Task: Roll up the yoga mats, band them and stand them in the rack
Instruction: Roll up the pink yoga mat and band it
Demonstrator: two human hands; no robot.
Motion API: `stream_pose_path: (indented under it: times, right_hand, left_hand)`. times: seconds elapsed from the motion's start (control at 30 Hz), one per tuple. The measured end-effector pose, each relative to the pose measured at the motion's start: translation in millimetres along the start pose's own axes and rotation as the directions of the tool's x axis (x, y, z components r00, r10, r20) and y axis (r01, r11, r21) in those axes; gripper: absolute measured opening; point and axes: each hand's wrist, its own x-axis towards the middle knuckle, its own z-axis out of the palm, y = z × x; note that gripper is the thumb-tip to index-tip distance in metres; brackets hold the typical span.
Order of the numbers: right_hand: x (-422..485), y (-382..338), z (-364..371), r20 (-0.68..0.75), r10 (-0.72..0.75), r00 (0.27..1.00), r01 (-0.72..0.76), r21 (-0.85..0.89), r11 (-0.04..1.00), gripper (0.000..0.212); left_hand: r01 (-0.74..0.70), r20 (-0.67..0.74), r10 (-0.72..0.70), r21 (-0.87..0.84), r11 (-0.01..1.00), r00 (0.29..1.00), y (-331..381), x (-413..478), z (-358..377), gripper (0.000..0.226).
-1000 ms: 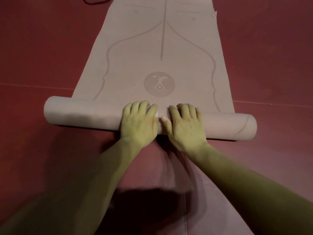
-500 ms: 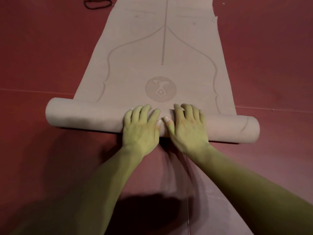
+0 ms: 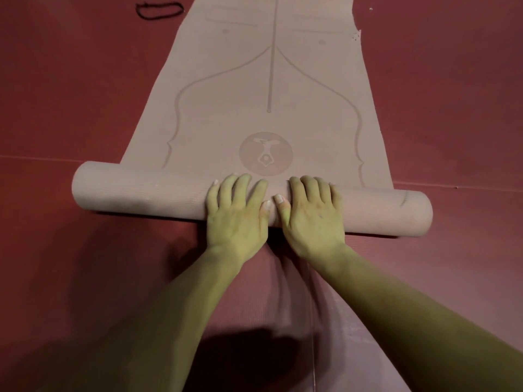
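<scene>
- While the left hand [image 3: 236,213] and right hand [image 3: 311,216] lie side by side on the middle of the rolled part [image 3: 141,190], the step in hand looks like rolling; banding and racking are not yet begun.
- Both hands are flat and open, fingers spread and draped over the top of the roll, thumbs almost touching. They press on it and clasp nothing.
- The mat lies on the red floor [image 3: 70,94]. Its rolled part is nearest the person, and its flat part [image 3: 268,80] stretches away past the top edge.
- The roll's long axis runs left to right, its right end a little nearer the person. The flat length runs straight away, so the roll would travel forward, over the round emblem [image 3: 265,154] just beyond the fingertips.
- Next, I judge, comes an even forward push with both palms, a touch more on the right to square the roll.
- A black band [image 3: 158,9] lies on the floor far off to the left of the flat part, for later.
</scene>
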Motion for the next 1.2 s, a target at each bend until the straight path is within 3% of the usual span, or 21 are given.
stream_pose_path:
  times: [0.47,0.8,0.93,1.2]
  right_hand:
    - [0.1,4.8,8.2,0.0,0.022,1.0,-0.022,0.058,0.998,0.058]
    - [7.5,5.3,8.0,0.044,0.121,0.992,-0.127,0.167,0.978,0.059]
    - [14.2,4.6,9.2,0.073,0.12,0.99,-0.13,0.149,0.98,0.058]
    - [21.3,2.6,-2.5,0.208,0.169,0.963,-0.194,0.107,0.975,0.064]
  left_hand:
    - [0.031,0.02,-0.031,0.025,0.999,0.999,2.5,11.7,5.7,0.049]
    - [0.037,0.059,-0.036,-0.017,0.999,0.998,-1.5,39.5,7.4,0.048]
    - [-0.008,0.035,0.009,-0.023,1.0,0.999,-5.8,25.0,9.8,0.049]
    - [-0.01,0.135,0.019,-0.064,0.998,0.991,-9.0,47.5,7.5,0.049]
